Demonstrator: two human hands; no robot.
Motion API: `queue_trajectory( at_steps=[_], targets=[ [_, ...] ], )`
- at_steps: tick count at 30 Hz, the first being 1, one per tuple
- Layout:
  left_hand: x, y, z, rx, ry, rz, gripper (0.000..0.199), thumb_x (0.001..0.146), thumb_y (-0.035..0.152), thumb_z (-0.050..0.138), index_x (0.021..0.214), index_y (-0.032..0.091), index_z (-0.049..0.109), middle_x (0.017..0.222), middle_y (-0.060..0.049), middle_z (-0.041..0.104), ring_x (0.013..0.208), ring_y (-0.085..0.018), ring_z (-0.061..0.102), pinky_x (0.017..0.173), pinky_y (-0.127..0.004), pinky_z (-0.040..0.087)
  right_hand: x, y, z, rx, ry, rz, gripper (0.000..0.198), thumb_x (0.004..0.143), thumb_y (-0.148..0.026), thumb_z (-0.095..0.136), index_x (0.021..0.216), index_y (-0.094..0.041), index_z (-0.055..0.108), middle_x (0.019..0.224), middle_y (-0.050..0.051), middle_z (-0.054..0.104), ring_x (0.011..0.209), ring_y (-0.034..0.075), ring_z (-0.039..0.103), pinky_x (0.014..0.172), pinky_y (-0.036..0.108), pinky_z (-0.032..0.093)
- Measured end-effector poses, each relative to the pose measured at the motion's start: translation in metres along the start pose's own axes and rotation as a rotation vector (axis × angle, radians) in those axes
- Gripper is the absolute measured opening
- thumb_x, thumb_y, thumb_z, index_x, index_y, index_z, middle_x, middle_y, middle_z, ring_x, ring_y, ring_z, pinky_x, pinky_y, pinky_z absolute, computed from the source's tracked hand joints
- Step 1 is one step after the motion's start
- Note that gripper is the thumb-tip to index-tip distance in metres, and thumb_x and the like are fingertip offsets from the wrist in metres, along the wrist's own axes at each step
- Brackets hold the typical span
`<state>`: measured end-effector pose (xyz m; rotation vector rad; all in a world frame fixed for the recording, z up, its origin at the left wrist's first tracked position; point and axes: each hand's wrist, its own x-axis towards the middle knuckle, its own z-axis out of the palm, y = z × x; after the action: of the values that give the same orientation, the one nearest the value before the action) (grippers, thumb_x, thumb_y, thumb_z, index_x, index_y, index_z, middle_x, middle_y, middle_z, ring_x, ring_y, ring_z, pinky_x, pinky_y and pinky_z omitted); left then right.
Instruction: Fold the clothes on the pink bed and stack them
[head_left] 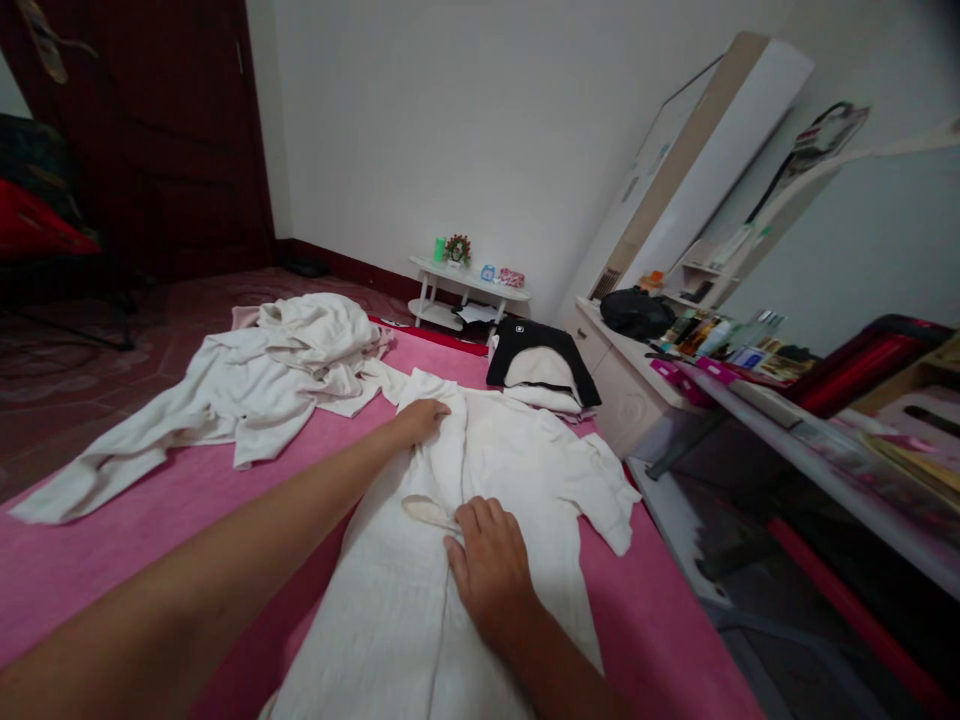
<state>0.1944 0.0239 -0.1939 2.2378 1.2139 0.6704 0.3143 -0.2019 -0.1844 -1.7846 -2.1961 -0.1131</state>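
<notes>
While both hands press white garment (480, 480), logo (520, 328) unreadable.

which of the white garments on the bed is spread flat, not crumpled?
The white garment under both hands: left hand at its far end, right hand on its middle. The other white garment lies crumpled to the left on the pink bed cover.
</notes>
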Motion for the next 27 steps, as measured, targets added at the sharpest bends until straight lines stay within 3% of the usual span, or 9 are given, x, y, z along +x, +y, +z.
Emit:
queue_trajectory(
  at_steps=[4, 7, 10, 13, 17, 20, 23, 26, 27],
  targets=[
    [-0.051, 0.025, 0.001, 0.131, -0.046, 0.083, 0.045, 0.081, 0.032, 0.054, 0.123, 0.016, 0.056, 0.139, -0.018, 0.044, 0.129, -0.031, 0.040, 0.104, -0.045, 0.031, -0.003, 0.005, 0.002, 0.139, 0.058, 0.007, 0.012, 0.083, -0.024, 0.056, 0.094, -0.020, 0.055, 0.095, 0.006, 0.057, 0.090, 0.023, 0.047, 0.079, 0.036, 0.037],
    [-0.093, 0.027, 0.000, 0.290, -0.125, 0.237, 0.056, 0.089, 0.050, 0.042, 0.140, 0.026, 0.036, 0.151, -0.012, 0.025, 0.140, -0.031, 0.017, 0.108, -0.053, 0.019, -0.003, 0.016, 0.003, 0.380, 0.116, 0.007, 0.009, 0.086, -0.026, 0.053, 0.092, -0.020, 0.057, 0.092, 0.004, 0.058, 0.089, 0.020, 0.050, 0.081, 0.033, 0.039],
    [-0.115, 0.016, -0.005, 0.342, -0.173, 0.321, 0.058, 0.091, 0.054, 0.032, 0.144, 0.032, 0.025, 0.154, -0.007, 0.020, 0.141, -0.028, 0.011, 0.110, -0.051, 0.016, 0.000, 0.028, 0.008, 0.658, 0.167, 0.076, 0.014, 0.090, -0.026, 0.046, 0.091, -0.020, 0.058, 0.088, 0.003, 0.059, 0.086, 0.017, 0.055, 0.077, 0.029, 0.043],
    [-0.118, 0.006, -0.006, 0.360, -0.143, 0.316, 0.057, 0.092, 0.054, 0.031, 0.144, 0.033, 0.024, 0.154, -0.004, 0.020, 0.141, -0.027, 0.012, 0.110, -0.050, 0.017, 0.005, 0.040, 0.011, 0.798, 0.242, 0.170, 0.014, 0.089, -0.026, 0.047, 0.093, -0.019, 0.059, 0.089, 0.003, 0.060, 0.081, 0.015, 0.057, 0.073, 0.027, 0.046],
    [-0.117, 0.004, -0.001, 0.398, -0.096, 0.296, 0.055, 0.092, 0.053, 0.031, 0.144, 0.034, 0.026, 0.153, -0.002, 0.023, 0.141, -0.026, 0.015, 0.111, -0.050, 0.017, 0.007, 0.073, 0.002, 0.666, 0.432, 0.274, 0.016, 0.083, -0.025, 0.051, 0.095, -0.020, 0.059, 0.105, 0.006, 0.057, 0.089, 0.018, 0.058, 0.072, 0.029, 0.048],
    [-0.120, 0.005, 0.000, 0.413, -0.082, 0.300, 0.055, 0.093, 0.053, 0.029, 0.144, 0.033, 0.026, 0.153, -0.002, 0.023, 0.141, -0.026, 0.015, 0.111, -0.050, 0.017, 0.002, 0.121, -0.011, 0.428, 0.591, 0.382, 0.021, 0.081, -0.030, 0.051, 0.098, -0.022, 0.059, 0.114, 0.011, 0.055, 0.106, 0.027, 0.052, 0.082, 0.039, 0.046],
    [-0.121, 0.005, 0.000, 0.421, -0.067, 0.301, 0.055, 0.093, 0.053, 0.029, 0.144, 0.033, 0.026, 0.153, -0.002, 0.024, 0.141, -0.026, 0.015, 0.111, -0.051, 0.017, -0.011, 0.179, -0.020, 0.179, 0.559, 0.545, 0.042, 0.074, -0.039, 0.055, 0.111, -0.021, 0.053, 0.121, 0.016, 0.053, 0.118, 0.037, 0.045, 0.094, 0.052, 0.037],
    [-0.122, 0.004, 0.000, 0.420, -0.047, 0.307, 0.054, 0.093, 0.052, 0.029, 0.144, 0.033, 0.027, 0.153, -0.002, 0.024, 0.141, -0.027, 0.015, 0.111, -0.051, 0.017, -0.024, 0.224, -0.019, 0.122, 0.440, 0.777, 0.070, 0.060, -0.053, 0.062, 0.118, -0.016, 0.048, 0.122, 0.026, 0.051, 0.118, 0.048, 0.041, 0.087, 0.061, 0.035],
    [-0.122, 0.004, 0.000, 0.418, -0.041, 0.309, 0.054, 0.093, 0.052, 0.029, 0.143, 0.033, 0.027, 0.152, -0.002, 0.024, 0.141, -0.027, 0.016, 0.111, -0.052, 0.017, -0.027, 0.235, -0.018, 0.150, 0.392, 0.788, 0.073, 0.057, -0.055, 0.063, 0.117, -0.016, 0.050, 0.119, 0.027, 0.053, 0.116, 0.049, 0.044, 0.083, 0.061, 0.036]
  ],
)
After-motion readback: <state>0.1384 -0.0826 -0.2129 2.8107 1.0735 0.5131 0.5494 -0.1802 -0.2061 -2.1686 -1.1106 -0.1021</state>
